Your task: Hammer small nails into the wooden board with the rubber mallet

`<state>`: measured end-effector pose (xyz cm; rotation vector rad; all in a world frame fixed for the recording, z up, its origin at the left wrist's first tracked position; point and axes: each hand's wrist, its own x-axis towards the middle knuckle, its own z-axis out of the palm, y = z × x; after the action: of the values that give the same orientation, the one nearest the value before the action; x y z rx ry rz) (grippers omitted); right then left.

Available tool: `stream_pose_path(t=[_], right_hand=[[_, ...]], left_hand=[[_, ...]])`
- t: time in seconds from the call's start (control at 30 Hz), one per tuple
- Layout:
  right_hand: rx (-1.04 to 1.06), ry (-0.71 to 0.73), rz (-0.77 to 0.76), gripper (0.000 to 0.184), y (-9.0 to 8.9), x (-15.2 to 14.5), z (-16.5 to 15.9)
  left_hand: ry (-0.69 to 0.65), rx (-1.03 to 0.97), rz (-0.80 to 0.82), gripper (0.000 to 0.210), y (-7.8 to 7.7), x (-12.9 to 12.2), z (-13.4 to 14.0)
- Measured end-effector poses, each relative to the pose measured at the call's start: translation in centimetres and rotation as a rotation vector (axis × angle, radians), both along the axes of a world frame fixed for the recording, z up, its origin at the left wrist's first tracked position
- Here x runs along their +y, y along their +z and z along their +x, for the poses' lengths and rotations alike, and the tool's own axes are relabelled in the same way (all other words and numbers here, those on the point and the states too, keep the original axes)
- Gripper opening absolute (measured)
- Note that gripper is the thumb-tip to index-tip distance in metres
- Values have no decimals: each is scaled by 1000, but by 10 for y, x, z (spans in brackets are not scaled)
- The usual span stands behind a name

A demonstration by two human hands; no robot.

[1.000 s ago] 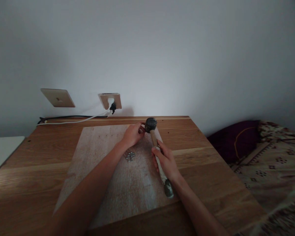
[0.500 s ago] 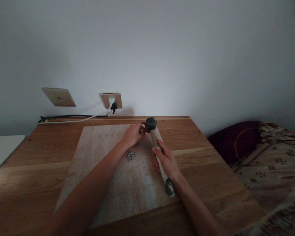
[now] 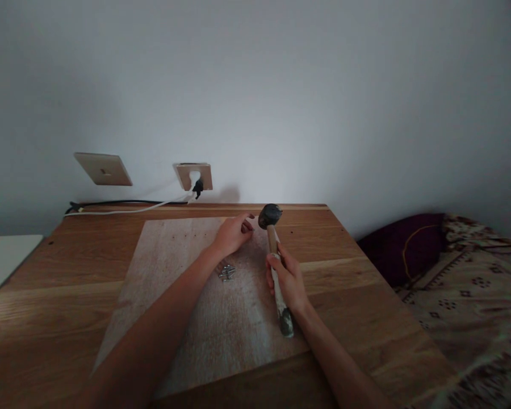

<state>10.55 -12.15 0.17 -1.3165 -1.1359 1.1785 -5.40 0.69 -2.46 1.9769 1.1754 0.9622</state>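
Note:
My right hand is wrapped round the wooden handle of a hammer, which has a dark, rounded head and a dark, stained butt end. The hammer head is just right of my left hand, apart from its fingers. My left hand is at the far right part of a pale, worn board, its fingers curled in. Anything between its fingertips is too small to make out. Several loose nails lie in a small heap on the board, beside my left forearm.
The board lies on a wooden tabletop against a wall. A socket with a plug and a switch plate sit on the wall. A white cable runs along the back edge. Patterned fabric and a purple cushion are at right.
The hammer head has moved right, away from my left fingers, and the handle stands straighter in my right hand. My left hand has stayed nearly in place, its fingertips now uncovered.

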Motion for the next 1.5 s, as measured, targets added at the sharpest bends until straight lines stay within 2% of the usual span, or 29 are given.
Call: stream_pose_path(t=[0.13,0.23,0.27,0.33,0.43,0.53,0.7,1.0,1.1,1.27,1.5], right_hand=[[15,-8,-17,27,-2,3,2],[17,9,-13,27,-3,4,2],[14,20,-9,27,-3,4,2],[5,30,6,26,-5,4,2],[-5,24,21,25,-7,5,2],[-18,41,17,25,-7,5,2],[-50,28,0,28,-8,5,3],[-64,5,-14,29,-8,5,2],[-66,0,-11,30,-6,6,1],[-62,-2,1,31,-6,6,0],[-58,11,11,28,-7,6,1]], left_hand=[[18,-11,15,41,0,0,2],[49,58,78,33,11,0,-3],[14,99,96,29,18,-1,-7],[-136,205,103,20,34,-6,-21],[-367,395,12,8,55,-20,-48],[-408,543,-73,10,64,-38,-68],[-409,630,-102,9,60,-52,-72],[-460,541,-43,11,50,-48,-64],[-382,421,3,10,48,-39,-65],[-153,235,20,16,39,-13,-52],[-79,180,131,17,11,-4,-38]])
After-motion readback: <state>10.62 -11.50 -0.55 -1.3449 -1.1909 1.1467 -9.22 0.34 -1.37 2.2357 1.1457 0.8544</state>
